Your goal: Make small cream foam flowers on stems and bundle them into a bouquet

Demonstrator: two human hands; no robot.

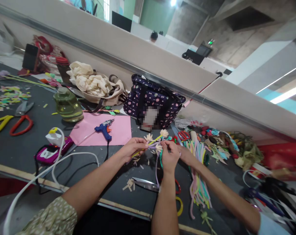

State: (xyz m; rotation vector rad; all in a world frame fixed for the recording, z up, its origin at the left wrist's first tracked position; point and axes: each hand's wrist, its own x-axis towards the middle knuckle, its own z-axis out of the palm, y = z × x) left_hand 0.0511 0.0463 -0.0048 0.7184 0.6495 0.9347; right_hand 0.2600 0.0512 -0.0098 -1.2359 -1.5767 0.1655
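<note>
My left hand point(134, 148) is closed around yellow and purple pipe-cleaner stems that carry small cream flowers point(164, 133). My right hand point(170, 156) pinches at the same stems, its fingertips beside a lower cream flower point(159, 148). Purple and green stems hang below it. Just behind my right hand reaches a co-worker's hand point(184, 153), partly hidden by mine. Under my right forearm lie scissors point(145, 184) with red and yellow handles, next to a few cream scraps point(129, 185).
A blue glue gun point(104, 130) rests on a pink sheet point(76, 133). Its surroundings include a green bottle point(68, 104), a magenta power strip point(53, 151) with a white cable, and a dotted bag point(153, 98). Bundled pipe cleaners point(198, 176) lie to the right, more scissors point(22, 119) far left.
</note>
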